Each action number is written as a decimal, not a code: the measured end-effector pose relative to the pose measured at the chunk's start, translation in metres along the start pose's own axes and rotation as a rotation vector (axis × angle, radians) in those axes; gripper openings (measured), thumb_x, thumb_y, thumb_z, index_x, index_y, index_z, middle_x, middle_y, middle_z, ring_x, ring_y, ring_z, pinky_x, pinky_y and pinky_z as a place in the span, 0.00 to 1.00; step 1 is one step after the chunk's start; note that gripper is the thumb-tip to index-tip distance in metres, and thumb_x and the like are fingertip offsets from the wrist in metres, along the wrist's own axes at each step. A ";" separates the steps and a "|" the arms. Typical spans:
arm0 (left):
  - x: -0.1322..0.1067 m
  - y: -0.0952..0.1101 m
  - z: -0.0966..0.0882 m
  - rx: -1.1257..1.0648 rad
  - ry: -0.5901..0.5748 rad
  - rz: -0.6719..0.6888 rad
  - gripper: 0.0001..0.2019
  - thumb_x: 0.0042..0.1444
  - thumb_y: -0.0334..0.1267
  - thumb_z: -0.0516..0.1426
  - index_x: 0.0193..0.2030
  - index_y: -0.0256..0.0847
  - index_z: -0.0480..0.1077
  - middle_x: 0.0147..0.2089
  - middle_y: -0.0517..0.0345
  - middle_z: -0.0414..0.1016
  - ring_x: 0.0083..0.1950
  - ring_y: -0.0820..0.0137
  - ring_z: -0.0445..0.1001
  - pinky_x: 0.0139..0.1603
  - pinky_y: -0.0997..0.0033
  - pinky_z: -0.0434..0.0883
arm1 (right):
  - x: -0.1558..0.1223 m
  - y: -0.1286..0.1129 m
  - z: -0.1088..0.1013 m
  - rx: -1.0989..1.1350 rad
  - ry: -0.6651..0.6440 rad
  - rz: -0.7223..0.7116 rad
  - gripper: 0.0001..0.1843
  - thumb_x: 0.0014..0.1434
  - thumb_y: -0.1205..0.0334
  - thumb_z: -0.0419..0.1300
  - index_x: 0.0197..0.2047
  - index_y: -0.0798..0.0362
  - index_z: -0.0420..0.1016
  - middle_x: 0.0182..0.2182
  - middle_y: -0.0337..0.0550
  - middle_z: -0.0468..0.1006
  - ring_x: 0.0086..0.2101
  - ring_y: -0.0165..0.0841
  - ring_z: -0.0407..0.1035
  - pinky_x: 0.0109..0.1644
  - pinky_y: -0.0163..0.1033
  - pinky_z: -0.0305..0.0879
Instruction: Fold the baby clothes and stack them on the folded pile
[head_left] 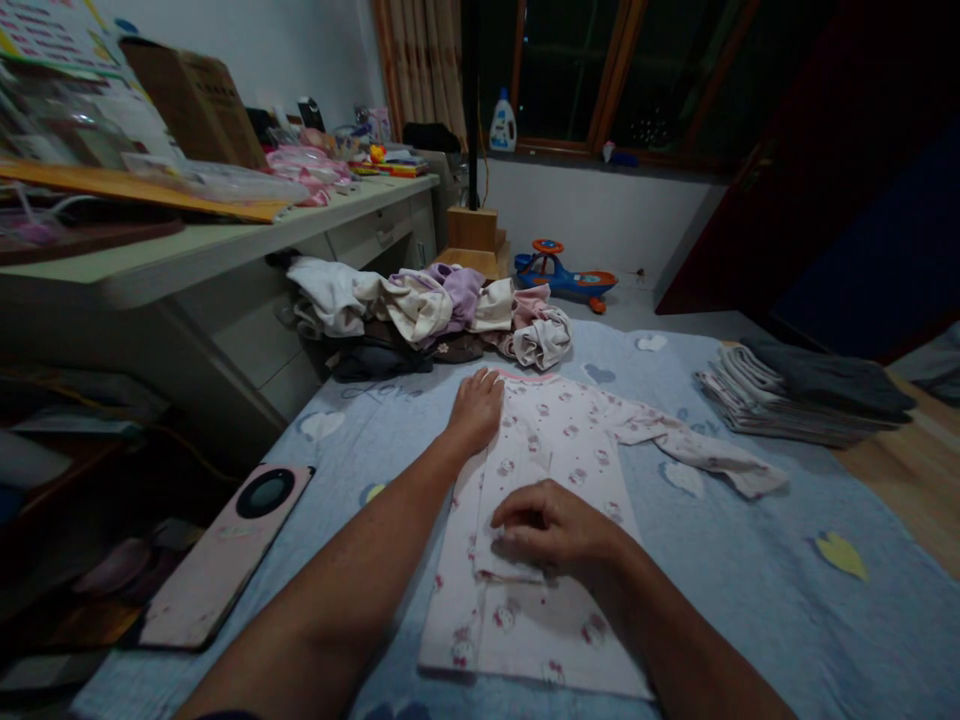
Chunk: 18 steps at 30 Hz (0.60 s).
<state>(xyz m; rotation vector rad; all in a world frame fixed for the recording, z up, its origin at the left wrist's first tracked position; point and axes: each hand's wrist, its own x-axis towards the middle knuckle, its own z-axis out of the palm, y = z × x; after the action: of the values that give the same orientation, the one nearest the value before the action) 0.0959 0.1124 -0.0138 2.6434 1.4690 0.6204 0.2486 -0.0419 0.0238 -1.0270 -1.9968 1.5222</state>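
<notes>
Left hand [474, 410] is laid open, flat on collar | right hand [551, 525] is curled on folded fabric, grip unclear | baby garment [525, 625], cat-printed, is spread on blanket [750, 600] | clothes pile [420, 320] is seen beyond garment | folded stack [802, 395] is placed right of garment | script [379, 392] reading "Love" is printed on blanket, left of garment

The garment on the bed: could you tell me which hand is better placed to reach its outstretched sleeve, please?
Probably the right hand, which rests on the folded flap of the garment, on the same side as the sleeve. The left hand lies by the collar, farther away.
</notes>
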 end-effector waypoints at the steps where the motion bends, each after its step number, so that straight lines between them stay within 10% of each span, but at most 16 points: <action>1: 0.000 0.003 -0.001 -0.007 -0.009 0.017 0.19 0.64 0.30 0.47 0.61 0.35 0.65 0.70 0.41 0.60 0.73 0.54 0.51 0.70 0.47 0.52 | 0.000 0.001 -0.006 -0.028 0.109 0.000 0.13 0.57 0.56 0.58 0.38 0.56 0.77 0.24 0.36 0.71 0.24 0.27 0.63 0.29 0.31 0.57; 7: -0.003 0.015 0.001 -0.060 -0.150 0.046 0.22 0.67 0.41 0.47 0.64 0.35 0.62 0.71 0.40 0.57 0.74 0.54 0.51 0.70 0.47 0.53 | -0.001 0.021 -0.047 -0.558 0.766 0.151 0.08 0.58 0.64 0.54 0.36 0.54 0.75 0.31 0.42 0.74 0.33 0.33 0.66 0.41 0.37 0.59; 18: -0.005 0.013 0.003 -0.074 -0.219 0.005 0.25 0.68 0.44 0.45 0.68 0.37 0.57 0.73 0.41 0.55 0.74 0.56 0.51 0.71 0.47 0.52 | 0.014 0.037 -0.052 -0.913 0.658 0.359 0.11 0.57 0.63 0.58 0.44 0.54 0.74 0.41 0.47 0.74 0.42 0.38 0.63 0.46 0.39 0.53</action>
<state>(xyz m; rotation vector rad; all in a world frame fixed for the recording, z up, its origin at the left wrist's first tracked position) 0.1052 0.1015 -0.0155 2.5636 1.3521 0.3634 0.2877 0.0063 0.0032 -1.9869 -2.0271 0.1929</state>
